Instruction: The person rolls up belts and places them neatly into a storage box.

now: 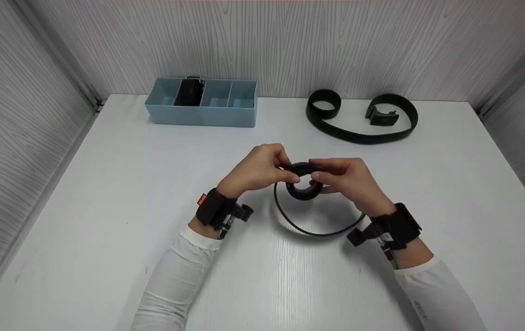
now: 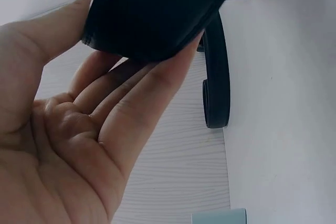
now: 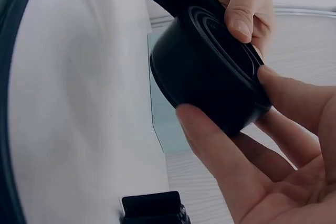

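I see both hands meeting over the middle of the white table point(image 1: 106, 193). My left hand point(image 1: 255, 172) pinches the rolled coil of the black belt point(image 1: 303, 186) from its side, and my right hand point(image 1: 347, 181) grasps the coil opposite, thumb and fingers curled round it. The belt's loose tail loops on the table below. A second belt point(image 1: 359, 115) lies near the back, well apart, right of the blue divided tray point(image 1: 202, 115).

No lettering can be read anywhere; the small red tag point(image 1: 202, 198) on the left wrist strap is illegible.
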A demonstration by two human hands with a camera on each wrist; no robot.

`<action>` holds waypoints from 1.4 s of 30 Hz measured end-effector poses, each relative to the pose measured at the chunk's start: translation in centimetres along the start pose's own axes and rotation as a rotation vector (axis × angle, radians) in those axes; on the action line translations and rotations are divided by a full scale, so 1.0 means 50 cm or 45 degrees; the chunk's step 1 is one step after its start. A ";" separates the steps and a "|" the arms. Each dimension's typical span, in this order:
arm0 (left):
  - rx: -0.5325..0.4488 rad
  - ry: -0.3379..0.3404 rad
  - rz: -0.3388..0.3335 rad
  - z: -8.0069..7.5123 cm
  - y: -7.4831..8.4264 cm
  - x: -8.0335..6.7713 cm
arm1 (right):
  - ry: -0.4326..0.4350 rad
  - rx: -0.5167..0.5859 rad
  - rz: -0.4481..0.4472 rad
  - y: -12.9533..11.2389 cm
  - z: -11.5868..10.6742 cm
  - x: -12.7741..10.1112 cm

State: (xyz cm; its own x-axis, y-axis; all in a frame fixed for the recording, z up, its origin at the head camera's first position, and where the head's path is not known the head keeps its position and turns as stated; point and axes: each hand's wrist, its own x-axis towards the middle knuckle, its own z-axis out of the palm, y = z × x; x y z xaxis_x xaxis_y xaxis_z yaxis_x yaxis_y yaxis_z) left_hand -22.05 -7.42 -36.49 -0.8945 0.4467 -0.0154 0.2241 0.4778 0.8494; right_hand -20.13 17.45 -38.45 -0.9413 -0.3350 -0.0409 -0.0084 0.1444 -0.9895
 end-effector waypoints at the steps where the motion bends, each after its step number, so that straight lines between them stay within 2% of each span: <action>1: -0.012 0.022 -0.001 0.001 0.000 0.000 | 0.026 0.033 -0.010 0.001 0.002 0.000; 5: -0.053 0.098 -0.004 0.005 -0.001 0.001 | 0.131 0.195 -0.037 0.006 0.012 0.002; 8: -0.070 0.126 -0.003 0.006 -0.002 0.001 | 0.159 0.279 -0.030 0.009 0.018 0.002; 10: -0.079 0.132 0.004 0.006 -0.002 0.001 | 0.149 0.287 -0.024 0.010 0.019 0.003; 14: -0.075 0.107 0.013 0.004 0.000 -0.001 | 0.095 0.192 -0.023 0.006 0.012 0.001; 18: -0.025 0.018 0.019 0.002 0.004 -0.002 | -0.010 0.024 -0.009 0.001 0.004 -0.001; 21: 0.009 -0.037 0.027 0.002 0.005 -0.003 | -0.070 -0.051 0.003 0.000 0.001 0.000; 23: 0.018 -0.038 0.032 0.002 0.004 -0.002 | -0.071 -0.056 0.000 0.001 0.001 0.000; 26: -0.019 0.004 0.035 0.005 0.001 0.001 | -0.017 -0.014 -0.028 0.002 0.002 0.000; 31: -0.127 0.100 0.027 0.010 -0.006 0.004 | 0.126 0.153 -0.065 0.002 0.007 0.001; 34: -0.150 0.127 0.025 0.010 -0.007 0.005 | 0.152 0.208 -0.067 0.001 0.009 0.002; 38: -0.123 0.105 0.046 0.005 -0.005 0.002 | 0.105 0.130 -0.069 0.000 0.007 0.001; 42: -0.051 0.012 0.059 -0.003 -0.003 -0.001 | -0.009 -0.037 -0.059 -0.003 0.001 -0.002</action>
State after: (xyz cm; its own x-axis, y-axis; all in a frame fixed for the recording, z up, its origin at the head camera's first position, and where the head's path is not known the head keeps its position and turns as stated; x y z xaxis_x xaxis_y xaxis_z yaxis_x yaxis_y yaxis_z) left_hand -22.10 -7.61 -36.54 -0.8870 0.4608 0.0293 0.2499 0.4258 0.8696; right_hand -20.03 17.38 -38.32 -0.9372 -0.3487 0.0042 -0.0623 0.1556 -0.9858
